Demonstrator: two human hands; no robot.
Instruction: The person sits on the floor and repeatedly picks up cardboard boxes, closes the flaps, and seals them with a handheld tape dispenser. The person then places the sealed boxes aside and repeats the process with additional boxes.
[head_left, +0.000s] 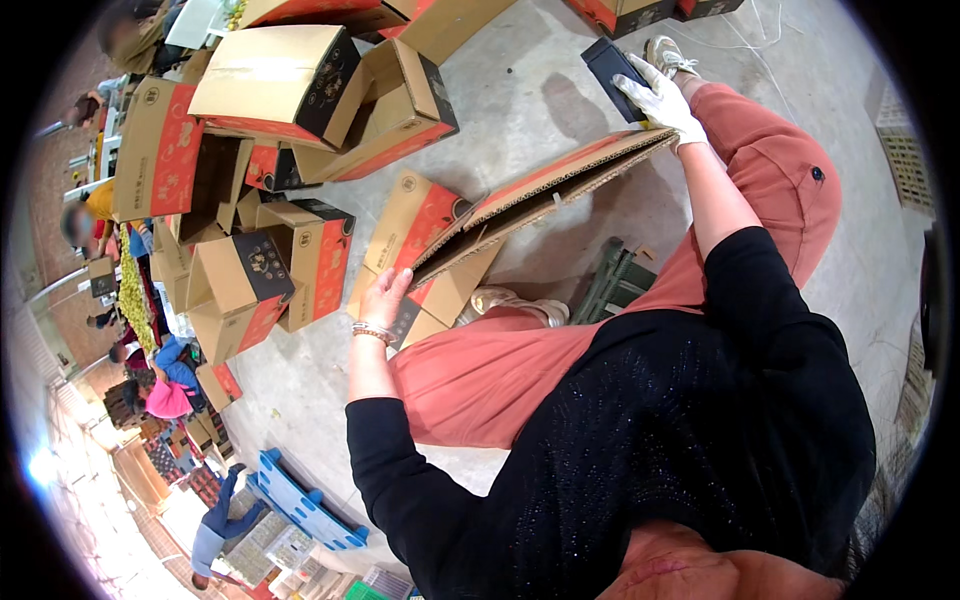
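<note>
A folded corrugated carton, brown with a red printed band, spans between my hands. It is nearly flat, with a narrow dark gap along its open edge. My bare left hand, with bracelets at the wrist, grips its left end. In a white glove, my right hand holds a black box-shaped hand tool, its exact kind unclear. The carton's right end meets the gloved hand near the wrist. Beneath the carton, another flattened carton lies on the floor by my left shoe.
Opened cartons are heaped at the left. A dark green plastic crate sits between my legs. A blue pallet lies at lower left, near a bending person. Several people stand along a fruit-covered table. Loose strapping crosses the floor.
</note>
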